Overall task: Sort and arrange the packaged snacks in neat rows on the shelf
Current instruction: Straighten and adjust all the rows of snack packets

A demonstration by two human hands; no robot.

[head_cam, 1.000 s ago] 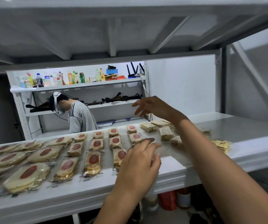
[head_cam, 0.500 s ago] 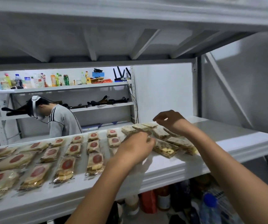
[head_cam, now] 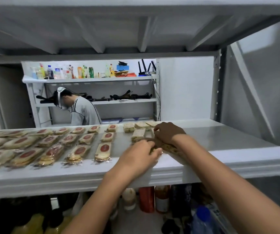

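Clear packs of biscuits with red round labels point(head_cam: 104, 150) lie in rows across the left and middle of the white shelf point(head_cam: 237, 141). To their right lie pale flat snack packs point(head_cam: 137, 134) without red labels. My left hand point(head_cam: 140, 155) and my right hand point(head_cam: 168, 133) meet over one speckled snack pack point(head_cam: 168, 146) near the shelf's front. The fingers of both hands curl onto that pack, which is partly hidden under them.
A shelf board hangs low overhead. Below the shelf stand jars and bottles point(head_cam: 161, 198). Behind the shelf a person in a grey top point(head_cam: 83, 112) bends down before another rack holding bottles point(head_cam: 68, 72). A grey wall closes the right side.
My right hand has come down from the back of the shelf onto the speckled pack. My left hand has moved right to the same pack. The view has swung slightly.
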